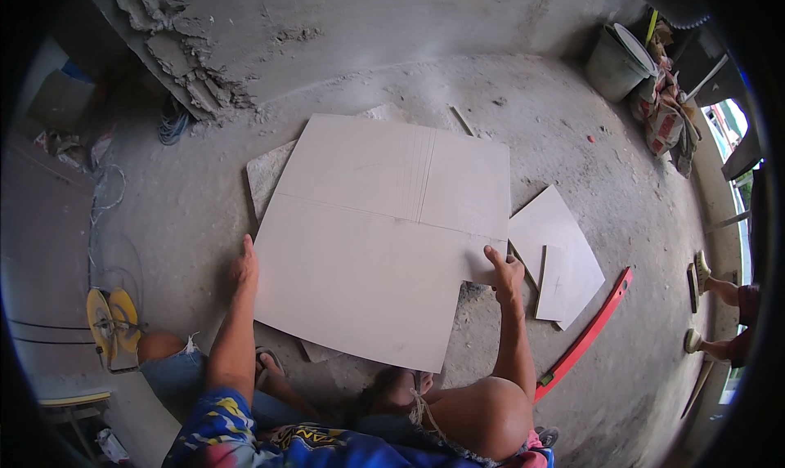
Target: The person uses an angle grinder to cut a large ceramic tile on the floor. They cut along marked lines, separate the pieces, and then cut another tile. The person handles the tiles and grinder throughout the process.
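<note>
A large pale floor tile (360, 247) lies in front of me, with pencil lines drawn across its far half and a notch cut out of its near right corner. My left hand (244, 269) holds the tile by its left edge, the fingers partly hidden behind it. At the notch, my right hand (506, 273) grips the right edge with the thumb on top and the other fingers curled below. Part of another slab (266, 174) shows from beneath the tile's far left side. To the right lie a cut tile piece (576, 259) and a narrow strip (550, 284) on it.
A red spirit level (590, 329) lies right of my knee. Against the far right wall stand a bucket (619, 63) and a crumpled sack (661, 116). A yellow cord reel (114, 321) sits at the left. Another person's legs (719, 288) show at the right edge.
</note>
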